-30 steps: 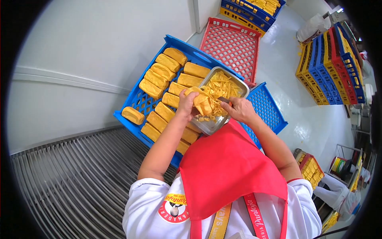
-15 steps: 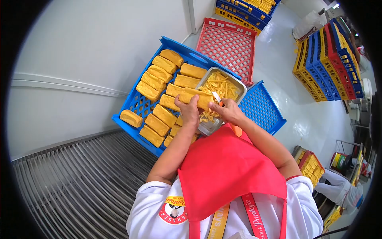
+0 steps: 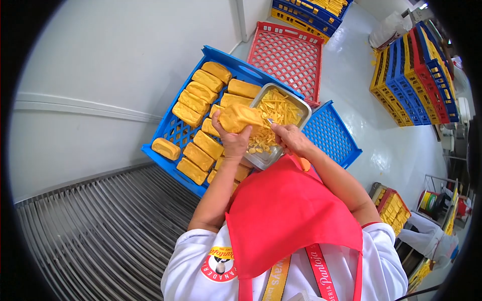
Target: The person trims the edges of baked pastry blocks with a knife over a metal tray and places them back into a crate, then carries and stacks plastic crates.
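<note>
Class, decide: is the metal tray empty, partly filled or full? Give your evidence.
Partly filled: yellow strips lie in the tray, but its end near the apron is largely bare.

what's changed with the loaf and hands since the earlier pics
The left hand has turned the loaf and shifted it left, covering less of the metal pan. The right hand, gripping the knife, has come off the loaf's end. Both holds, the blue crate and the other loaves stayed.

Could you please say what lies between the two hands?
In the head view, yellow trimmings in a metal tray show between the left hand and the right hand.
</note>
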`<state>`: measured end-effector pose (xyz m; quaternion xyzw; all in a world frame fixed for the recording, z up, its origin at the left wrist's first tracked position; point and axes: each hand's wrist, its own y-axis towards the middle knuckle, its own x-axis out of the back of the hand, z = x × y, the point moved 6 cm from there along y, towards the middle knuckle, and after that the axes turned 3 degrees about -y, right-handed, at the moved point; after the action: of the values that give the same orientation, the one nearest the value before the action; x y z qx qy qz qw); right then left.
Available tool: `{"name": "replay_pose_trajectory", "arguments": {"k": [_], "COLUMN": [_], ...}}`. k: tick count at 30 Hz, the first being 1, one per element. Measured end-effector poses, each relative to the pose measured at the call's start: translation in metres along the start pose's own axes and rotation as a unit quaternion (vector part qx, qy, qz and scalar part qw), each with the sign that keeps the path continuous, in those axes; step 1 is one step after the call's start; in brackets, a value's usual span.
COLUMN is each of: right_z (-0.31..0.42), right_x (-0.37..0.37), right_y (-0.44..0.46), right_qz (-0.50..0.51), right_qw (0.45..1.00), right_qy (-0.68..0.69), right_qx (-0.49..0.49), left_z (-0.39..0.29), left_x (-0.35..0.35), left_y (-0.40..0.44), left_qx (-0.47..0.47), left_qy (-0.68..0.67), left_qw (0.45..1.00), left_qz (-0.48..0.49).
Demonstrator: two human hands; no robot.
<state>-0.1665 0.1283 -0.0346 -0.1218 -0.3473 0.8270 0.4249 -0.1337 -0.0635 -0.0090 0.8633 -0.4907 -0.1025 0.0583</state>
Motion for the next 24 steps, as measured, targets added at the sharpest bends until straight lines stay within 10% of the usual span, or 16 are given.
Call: {"name": "replay_pose_trajectory", "arguments": {"k": [2, 14, 24], "right_z": [0.007, 0.062, 0.040], "right_x": [0.016, -0.006, -0.008], "right_y": [0.000, -0.033, -0.013], "right_qz": [-0.146, -0.194, -0.117], "right_qw": [0.947, 0.844, 0.883], "right_qy": [-0.259, -0.395, -0.384], "right_qx": [0.123, 0.306, 0.243], "left_z": [0.011, -0.003, 0.001], "left_x": [0.009, -0.016, -0.024], "left_y": [0.005, -0.011, -0.018], "left_qx": [-0.003, -0.049, -0.091], "left_qy": [0.035, 0.093, 0.123], "left_qw": [0.997, 0.974, 0.974], "left_qz": [0.064, 0.201, 0.169]}}
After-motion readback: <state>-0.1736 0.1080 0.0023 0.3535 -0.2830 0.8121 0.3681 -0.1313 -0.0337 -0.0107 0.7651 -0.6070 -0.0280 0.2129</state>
